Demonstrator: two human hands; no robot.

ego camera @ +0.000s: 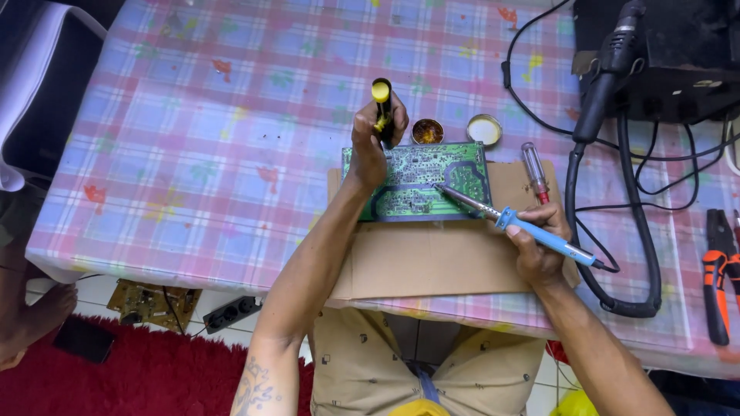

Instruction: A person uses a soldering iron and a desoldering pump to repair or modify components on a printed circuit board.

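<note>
Circuit board [416, 181]: green, lying flat on a sheet of cardboard [432, 254], between both hands and directly ahead of them.
Left hand [370, 150]: closed around a black tool with yellow cap [381, 108], held upright at the far left corner of the board; heel of hand resting on the board edge.
Right hand [539, 243]: closed like a pen grip around the blue handle of a soldering iron [509, 219]; metal tip lying on the board, right of centre.
Risk, heat: hot tip close to the left fingers; could burn skin if either hand slips sideways.
Risk, board: only held down by the left hand; could slide on the smooth cardboard under a push from the iron.
Risk, cable: thick black cable [617, 231] looped just right of the right wrist; could snag and pull the iron off line.
Risk, tins: two small round tins [455, 131] just beyond the left hand; easy to knock over.
Edges: near table edge just below the wrists, cardboard hanging a little over it.
Open room: wide free tablecloth [193, 154] left of the left hand; crowded on the right with screwdriver [534, 171], pliers [717, 270] and black station [663, 62].
</note>
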